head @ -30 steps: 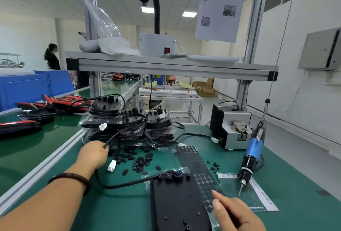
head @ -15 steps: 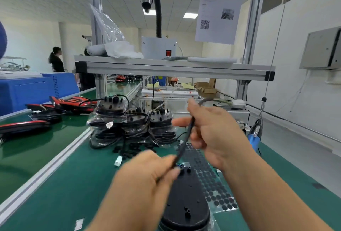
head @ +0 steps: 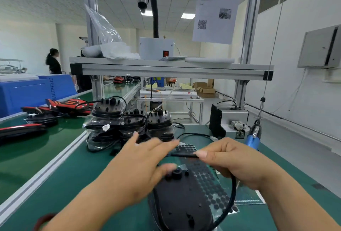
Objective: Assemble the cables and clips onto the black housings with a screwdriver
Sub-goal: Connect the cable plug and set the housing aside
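Black cable (head: 184, 155) pinched in the right hand (head: 236, 162), left hand (head: 136, 162) spread above the housing (head: 182, 205), well apart from the aluminium rail (head: 46, 173).

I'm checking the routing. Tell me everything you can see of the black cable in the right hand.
The cable is thin, round and black, and looks rubber-sheathed. The right hand pinches it. A short straight stretch sticks out leftward from the fingertips, towards the blurred, spread left hand; whether they touch is unclear. Below the right hand it sweeps down in a curve along the right side of the housing to the bottom edge of the picture. No end or connector shows.
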### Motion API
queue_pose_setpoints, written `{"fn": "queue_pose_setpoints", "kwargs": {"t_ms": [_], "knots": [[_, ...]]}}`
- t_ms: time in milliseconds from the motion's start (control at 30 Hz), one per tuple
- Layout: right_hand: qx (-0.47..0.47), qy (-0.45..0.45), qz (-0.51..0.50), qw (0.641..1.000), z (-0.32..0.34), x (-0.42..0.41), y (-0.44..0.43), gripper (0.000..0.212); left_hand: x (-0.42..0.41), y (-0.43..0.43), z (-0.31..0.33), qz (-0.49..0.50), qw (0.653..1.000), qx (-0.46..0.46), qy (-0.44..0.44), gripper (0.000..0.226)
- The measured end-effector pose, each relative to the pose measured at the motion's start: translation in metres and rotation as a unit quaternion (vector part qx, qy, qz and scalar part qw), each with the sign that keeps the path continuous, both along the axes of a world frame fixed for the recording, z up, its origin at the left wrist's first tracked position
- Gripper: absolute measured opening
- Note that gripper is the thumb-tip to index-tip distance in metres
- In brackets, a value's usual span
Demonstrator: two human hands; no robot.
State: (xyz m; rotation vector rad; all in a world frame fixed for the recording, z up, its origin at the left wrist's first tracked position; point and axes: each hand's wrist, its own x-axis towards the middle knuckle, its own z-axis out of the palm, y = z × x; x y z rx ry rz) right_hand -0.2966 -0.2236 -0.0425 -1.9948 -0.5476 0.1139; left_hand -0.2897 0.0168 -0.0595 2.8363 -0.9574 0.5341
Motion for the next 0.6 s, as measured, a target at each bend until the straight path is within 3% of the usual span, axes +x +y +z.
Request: {"fn": "queue_pose_setpoints", "kwargs": {"t_ms": [67,100,200,233,267,400,600], "knots": [[0.048,0.023,-0.037,0.998,-0.005,0.016,0.0,0.019,0.013,-0.001,-0.012,-0.033,0.974,-0.195,0.113,0.034],[0.074,0.029,-0.067,0.995,-0.011,0.025,0.002,0.018,0.017,-0.004,-0.02,-0.018,0.927,-0.329,0.177,0.028],[0.063,-0.019,-0.19,0.98,-0.044,0.04,0.017,0.016,0.016,-0.019,-0.046,0.106,0.699,-0.637,0.308,0.022],[0.059,-0.028,-0.225,0.972,-0.057,0.039,0.02,0.012,0.014,-0.024,-0.055,0.135,0.653,-0.681,0.304,0.022],[0.065,-0.027,-0.248,0.966,-0.069,0.036,0.022,0.009,0.012,-0.03,-0.065,0.162,0.652,-0.684,0.286,0.022],[0.008,-0.048,-0.279,0.959,-0.104,0.01,0.022,0.023,-0.006,-0.042,-0.092,0.279,0.784,-0.533,0.154,0.026],[-0.074,-0.053,-0.325,0.941,-0.106,-0.002,0.021,0.013,-0.023,-0.03,-0.086,0.264,0.836,-0.434,0.207,0.046]]}}
